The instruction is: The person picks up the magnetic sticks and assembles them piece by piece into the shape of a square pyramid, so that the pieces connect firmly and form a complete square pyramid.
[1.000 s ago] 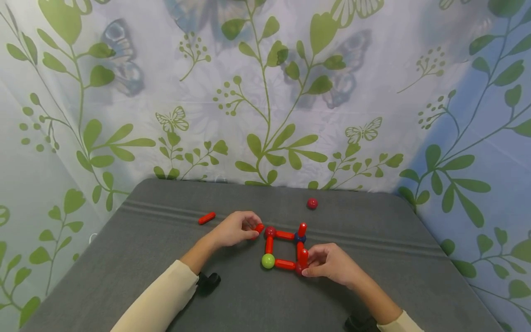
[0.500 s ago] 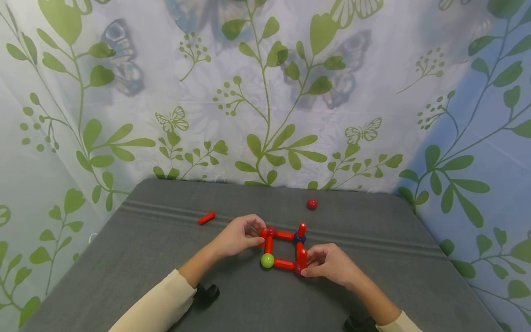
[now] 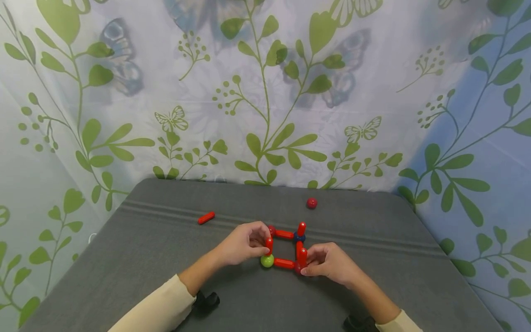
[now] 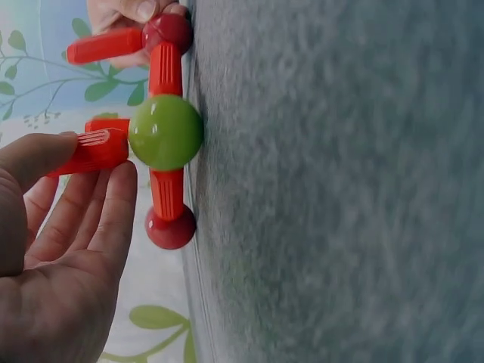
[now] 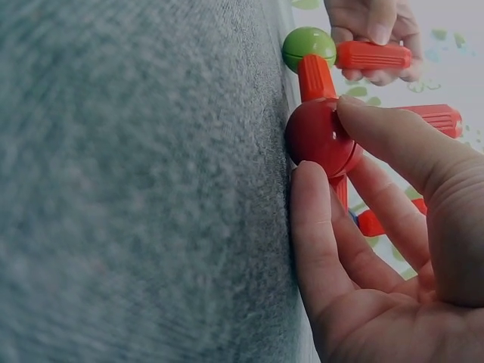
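A square of red rods and balls lies on the table, with a green ball (image 3: 267, 261) at its near left corner. My left hand (image 3: 246, 243) pinches a red rod (image 4: 100, 151) upright over that ball; in the left wrist view the rod's end meets the ball or nearly so. At the near right corner, my right hand (image 3: 332, 264) grips a red ball (image 5: 321, 138) between thumb and fingers. Upright rods stand on this ball and on the dark blue ball (image 3: 299, 238) behind it. The far left red ball (image 3: 271, 229) is partly hidden by my left hand.
A loose red rod (image 3: 206, 217) lies to the left on the grey table (image 3: 166, 258). Behind the square, towards the back edge, sits a loose red ball (image 3: 312, 203). A leaf-patterned curtain (image 3: 265, 92) hangs beyond the table.
My left hand has carried its red rod right and towards me, from beside the far left ball to above the green ball, turning it upright. My right hand has stayed at its ball.
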`<act>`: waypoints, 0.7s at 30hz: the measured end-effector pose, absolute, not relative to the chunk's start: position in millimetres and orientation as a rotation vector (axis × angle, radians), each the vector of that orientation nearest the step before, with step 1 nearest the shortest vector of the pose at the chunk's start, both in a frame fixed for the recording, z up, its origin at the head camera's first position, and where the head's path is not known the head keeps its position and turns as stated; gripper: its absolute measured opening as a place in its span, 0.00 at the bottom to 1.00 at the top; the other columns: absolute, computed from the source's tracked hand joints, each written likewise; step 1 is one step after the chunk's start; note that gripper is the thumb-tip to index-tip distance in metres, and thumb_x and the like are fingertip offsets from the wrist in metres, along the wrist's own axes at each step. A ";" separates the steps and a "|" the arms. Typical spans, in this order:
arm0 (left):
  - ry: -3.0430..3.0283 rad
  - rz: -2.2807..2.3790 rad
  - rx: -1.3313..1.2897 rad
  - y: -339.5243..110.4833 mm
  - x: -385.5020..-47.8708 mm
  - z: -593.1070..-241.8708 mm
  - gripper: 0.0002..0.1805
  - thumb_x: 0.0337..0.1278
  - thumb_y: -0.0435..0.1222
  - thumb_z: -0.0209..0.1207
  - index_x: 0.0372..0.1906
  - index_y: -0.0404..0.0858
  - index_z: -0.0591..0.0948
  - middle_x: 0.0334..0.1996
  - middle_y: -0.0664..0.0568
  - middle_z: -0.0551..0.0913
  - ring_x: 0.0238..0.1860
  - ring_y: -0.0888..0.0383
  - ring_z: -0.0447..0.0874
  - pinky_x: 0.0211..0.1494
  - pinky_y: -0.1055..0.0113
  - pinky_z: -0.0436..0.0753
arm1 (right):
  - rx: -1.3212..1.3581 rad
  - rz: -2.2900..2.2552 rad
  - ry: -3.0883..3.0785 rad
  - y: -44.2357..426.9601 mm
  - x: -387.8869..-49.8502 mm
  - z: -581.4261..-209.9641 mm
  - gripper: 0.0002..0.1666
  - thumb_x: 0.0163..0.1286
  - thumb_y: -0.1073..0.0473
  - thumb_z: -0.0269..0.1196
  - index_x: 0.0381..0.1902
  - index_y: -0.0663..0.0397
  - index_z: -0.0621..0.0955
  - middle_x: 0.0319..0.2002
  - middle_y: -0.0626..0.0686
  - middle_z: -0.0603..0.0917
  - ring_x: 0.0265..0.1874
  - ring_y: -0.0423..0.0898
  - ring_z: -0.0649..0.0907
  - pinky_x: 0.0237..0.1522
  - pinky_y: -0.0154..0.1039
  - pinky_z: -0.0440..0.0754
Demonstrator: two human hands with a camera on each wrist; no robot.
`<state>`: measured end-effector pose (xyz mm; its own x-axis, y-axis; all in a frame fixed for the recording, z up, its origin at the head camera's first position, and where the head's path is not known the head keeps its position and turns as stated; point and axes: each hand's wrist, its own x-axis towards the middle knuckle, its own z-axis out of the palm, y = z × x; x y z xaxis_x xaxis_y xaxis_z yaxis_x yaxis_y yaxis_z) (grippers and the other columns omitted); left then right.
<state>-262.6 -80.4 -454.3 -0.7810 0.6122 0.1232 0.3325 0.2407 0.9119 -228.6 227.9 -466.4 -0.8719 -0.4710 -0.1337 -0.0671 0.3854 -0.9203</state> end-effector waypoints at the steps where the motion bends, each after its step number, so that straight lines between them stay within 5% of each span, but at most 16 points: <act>1: 2.262 1.547 0.885 -79.7 -261.6 -454.3 0.12 0.61 0.28 0.68 0.46 0.41 0.79 0.41 0.50 0.85 0.43 0.59 0.86 0.51 0.69 0.86 | -0.471 -1.486 2.275 227.9 -228.6 -466.5 0.15 0.59 0.61 0.77 0.41 0.64 0.86 0.38 0.62 0.90 0.32 0.43 0.87 0.34 0.36 0.86; 21: 2.261 1.501 0.903 -79.9 -257.4 -451.2 0.13 0.60 0.30 0.69 0.46 0.43 0.79 0.42 0.54 0.85 0.44 0.60 0.85 0.51 0.71 0.86 | -0.442 -1.478 2.304 225.6 -227.7 -464.5 0.17 0.58 0.59 0.78 0.40 0.63 0.85 0.35 0.58 0.90 0.30 0.44 0.87 0.33 0.36 0.85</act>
